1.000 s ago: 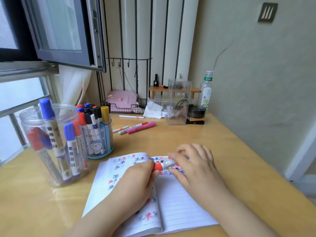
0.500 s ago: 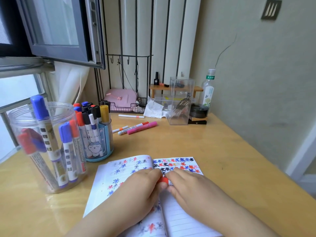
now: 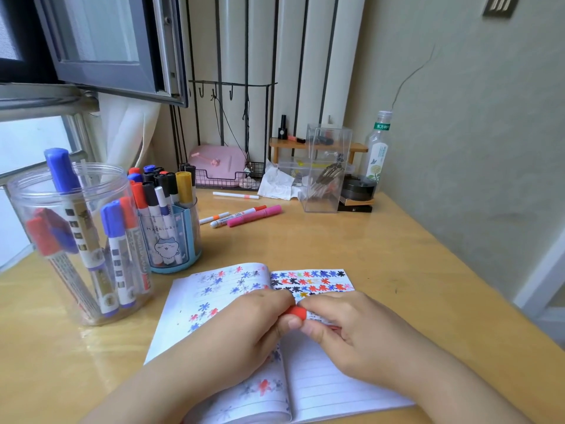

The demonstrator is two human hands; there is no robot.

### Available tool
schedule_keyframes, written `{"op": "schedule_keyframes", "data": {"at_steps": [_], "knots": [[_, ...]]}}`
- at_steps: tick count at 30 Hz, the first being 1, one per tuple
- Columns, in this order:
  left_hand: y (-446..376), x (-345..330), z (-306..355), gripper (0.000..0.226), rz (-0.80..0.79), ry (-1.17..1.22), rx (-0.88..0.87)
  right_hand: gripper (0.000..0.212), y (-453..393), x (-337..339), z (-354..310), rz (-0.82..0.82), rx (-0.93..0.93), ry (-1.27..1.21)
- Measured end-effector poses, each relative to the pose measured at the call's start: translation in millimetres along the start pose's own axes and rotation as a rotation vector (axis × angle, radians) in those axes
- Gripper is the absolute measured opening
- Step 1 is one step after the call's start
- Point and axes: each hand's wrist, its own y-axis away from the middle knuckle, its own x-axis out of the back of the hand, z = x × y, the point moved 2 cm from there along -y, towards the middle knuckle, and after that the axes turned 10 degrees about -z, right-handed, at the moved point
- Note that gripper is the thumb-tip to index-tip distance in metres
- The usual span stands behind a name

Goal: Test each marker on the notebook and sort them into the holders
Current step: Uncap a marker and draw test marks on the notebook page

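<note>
Left hand point(image 3: 244, 328) and right hand point(image 3: 351, 335), both gripping one red-capped marker point(image 3: 297, 312), fingers curled, meeting above open notebook point(image 3: 321, 384).

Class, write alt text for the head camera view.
Two hands, left hand and right hand, grip a red-capped marker over an open notebook of coloured test marks. Two marker-filled holders stand left on the wooden desk.
</note>
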Motion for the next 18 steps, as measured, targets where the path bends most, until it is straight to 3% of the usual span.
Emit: {"op": "schedule_keyframes", "data": {"at_steps": [5,12,18], "knots": [[-1.5,-5.1,0.7,0.049,0.007,0.036,-0.055,0.039,3.2,6.0,-1.4,-0.047,0.018,-0.233],[-0.7,-6.7,1.9,0.044,-0.001,0.032,-0.054,0.034,3.8,8.8,-2.4,-0.105,-0.026,-0.290],[6.1,19.7,-6.4,0.015,0.161,-0.033,0.031,0.028,9.9,23.3,6.0,-0.058,-0.118,-0.531]]}}
